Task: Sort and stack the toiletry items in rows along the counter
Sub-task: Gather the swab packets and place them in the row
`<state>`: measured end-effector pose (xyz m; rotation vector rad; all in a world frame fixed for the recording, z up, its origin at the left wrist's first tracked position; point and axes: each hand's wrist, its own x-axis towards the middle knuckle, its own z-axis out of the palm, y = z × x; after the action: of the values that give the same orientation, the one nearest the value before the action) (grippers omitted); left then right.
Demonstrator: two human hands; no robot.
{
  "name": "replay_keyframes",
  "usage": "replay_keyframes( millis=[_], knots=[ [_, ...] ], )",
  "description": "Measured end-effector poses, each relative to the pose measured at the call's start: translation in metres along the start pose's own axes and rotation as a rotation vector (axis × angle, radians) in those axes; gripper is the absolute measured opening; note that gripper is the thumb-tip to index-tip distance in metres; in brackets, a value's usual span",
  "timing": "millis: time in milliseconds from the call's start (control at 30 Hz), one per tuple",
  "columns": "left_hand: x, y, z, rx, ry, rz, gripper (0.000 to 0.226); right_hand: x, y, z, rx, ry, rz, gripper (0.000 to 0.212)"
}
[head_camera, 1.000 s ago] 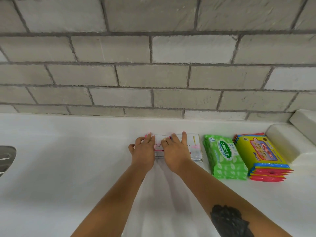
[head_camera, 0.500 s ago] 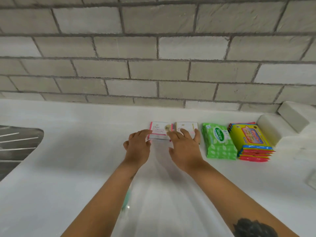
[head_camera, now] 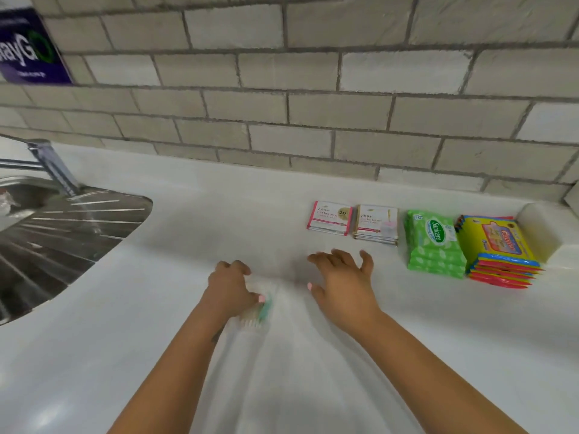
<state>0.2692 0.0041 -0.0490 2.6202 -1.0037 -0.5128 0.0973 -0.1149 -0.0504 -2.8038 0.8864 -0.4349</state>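
Now the left hand [head_camera: 230, 288] curls around a blurred green-and-white packet [head_camera: 258, 311] on the worktop [head_camera: 407, 339]; beside it the right hand [head_camera: 343, 281] hovers spread (holding nothing).

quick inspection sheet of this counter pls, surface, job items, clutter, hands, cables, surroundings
surface: white counter, glossy, bare in the middle.
job's things: four stacks in a row near the wall: pink-edged Dove sachets, gold-edged Dove sachets, green Sanicare wipes, yellow wipes packs.
clutter: pale block beside the yellow packs.
hands: left hand grips a blurred clear packet with a teal part; right hand hovers with fingers spread, holding nothing.
cables: nothing seen.
surroundings: grey brick wall, steel sink drainboard, tap, purple sign.
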Motion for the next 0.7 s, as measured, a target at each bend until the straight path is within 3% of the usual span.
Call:
replay_keyframes(
  millis=[200,467,567,700],
  knots=[
    [-0.013,-0.005,0.018,0.166,-0.063,0.088,0.068,-0.002,-0.02,0.016,0.028,-0.008,-0.112,0.041],
    [0.017,0.004,0.033,0.093,-0.001,0.245,0.066,0.018,-0.027,0.046,0.027,-0.028,-0.159,0.028],
    [0.038,0.014,0.036,0.148,0.049,0.293,0.054,0.031,-0.02,0.061,0.03,0.001,-0.113,0.029],
    [0.07,0.023,0.037,0.188,0.07,0.335,0.055,0.056,-0.014,0.06,0.017,-0.056,-0.066,0.049]
  ],
)
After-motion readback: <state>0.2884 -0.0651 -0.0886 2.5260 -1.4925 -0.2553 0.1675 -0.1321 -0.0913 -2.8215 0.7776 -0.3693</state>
